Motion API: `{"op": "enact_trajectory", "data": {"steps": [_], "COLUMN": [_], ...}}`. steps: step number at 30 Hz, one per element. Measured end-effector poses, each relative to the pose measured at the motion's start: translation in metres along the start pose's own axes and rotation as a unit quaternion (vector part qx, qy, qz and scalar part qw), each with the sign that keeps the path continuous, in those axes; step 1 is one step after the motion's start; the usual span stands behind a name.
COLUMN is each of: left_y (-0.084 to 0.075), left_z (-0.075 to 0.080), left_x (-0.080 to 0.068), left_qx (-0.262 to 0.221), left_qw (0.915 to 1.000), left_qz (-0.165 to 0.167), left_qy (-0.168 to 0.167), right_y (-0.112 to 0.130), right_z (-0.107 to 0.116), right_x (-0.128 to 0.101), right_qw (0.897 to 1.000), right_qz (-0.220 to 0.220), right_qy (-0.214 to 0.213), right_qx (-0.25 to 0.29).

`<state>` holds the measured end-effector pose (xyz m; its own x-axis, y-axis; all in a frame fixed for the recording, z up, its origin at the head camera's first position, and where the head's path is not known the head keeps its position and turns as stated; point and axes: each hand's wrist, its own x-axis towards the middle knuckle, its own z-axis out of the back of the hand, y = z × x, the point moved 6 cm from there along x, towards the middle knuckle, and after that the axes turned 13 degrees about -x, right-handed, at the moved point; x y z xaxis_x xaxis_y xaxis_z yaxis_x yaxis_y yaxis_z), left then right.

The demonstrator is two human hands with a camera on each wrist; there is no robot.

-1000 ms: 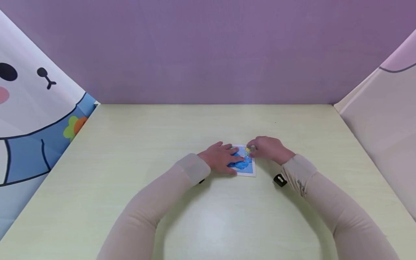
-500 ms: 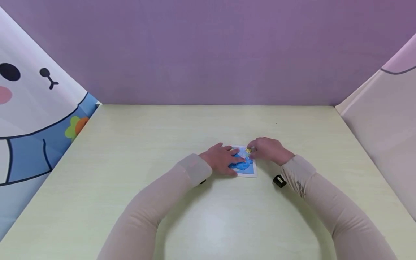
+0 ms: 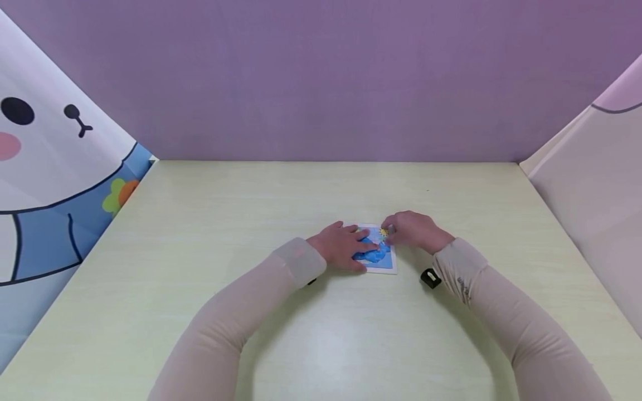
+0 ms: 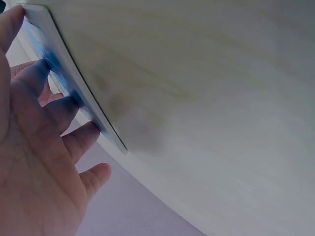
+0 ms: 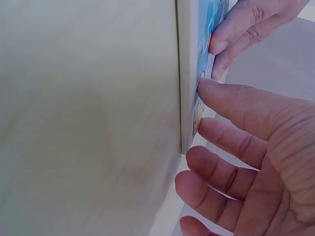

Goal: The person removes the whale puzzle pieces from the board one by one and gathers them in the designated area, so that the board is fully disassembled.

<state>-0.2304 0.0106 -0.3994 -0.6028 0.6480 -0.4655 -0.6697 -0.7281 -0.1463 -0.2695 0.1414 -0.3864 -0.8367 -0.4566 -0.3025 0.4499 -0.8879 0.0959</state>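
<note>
Puzzle board (image 3: pixel 382 257), a small flat square with a white border and a blue picture, lies on the pale wood-grain desk (image 3: pixel 200 250), about midway between the left and right edges and nearer the near edge than the far one. From the head view its sides run roughly square to the desk edges, with no clearly longer axis; a small yellow spot sits at its far right corner. The left hand (image 3: pixel 344 245) rests flat on the board's left half, fingers straight and spread. The right hand (image 3: pixel 414 229) sits at the far right corner. The wrist views add what the head view hides: the left wrist shows the board's thin edge (image 4: pixel 78 91) and fingertips (image 4: pixel 37 76) pressing the blue face; the right wrist shows the thumb tip touching the board's edge (image 5: pixel 187 73), the other fingers loosely bent, gripping nothing. A small black clip (image 3: pixel 429 277) lies just beside the right sleeve.
</note>
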Motion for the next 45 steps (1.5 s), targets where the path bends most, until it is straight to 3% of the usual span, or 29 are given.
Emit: {"op": "enact_trajectory", "data": {"steps": [17,27,37,45], "left_y": [-0.002,-0.002,-0.004,-0.004], "left_z": [0.0,0.0,0.001,0.001], "left_x": [0.0,0.001,0.001,0.001], "left_qx": [-0.002,0.01,0.011,-0.001], "left_qw": [1.0,0.9999,0.9999,1.0], "left_qz": [0.004,0.002,-0.002,0.001], "left_qy": [-0.002,0.004,0.002,0.009], "right_y": [-0.002,-0.003,-0.003,-0.004], "right_z": [-0.001,0.004,0.003,0.0], "right_x": [0.005,0.001,-0.003,-0.006], "right_qw": [0.999,0.997,0.984,0.974], "right_qz": [-0.013,-0.007,0.008,0.001], "right_qy": [0.026,-0.024,-0.064,-0.068], "right_qx": [0.024,0.067,0.163,0.215]}}
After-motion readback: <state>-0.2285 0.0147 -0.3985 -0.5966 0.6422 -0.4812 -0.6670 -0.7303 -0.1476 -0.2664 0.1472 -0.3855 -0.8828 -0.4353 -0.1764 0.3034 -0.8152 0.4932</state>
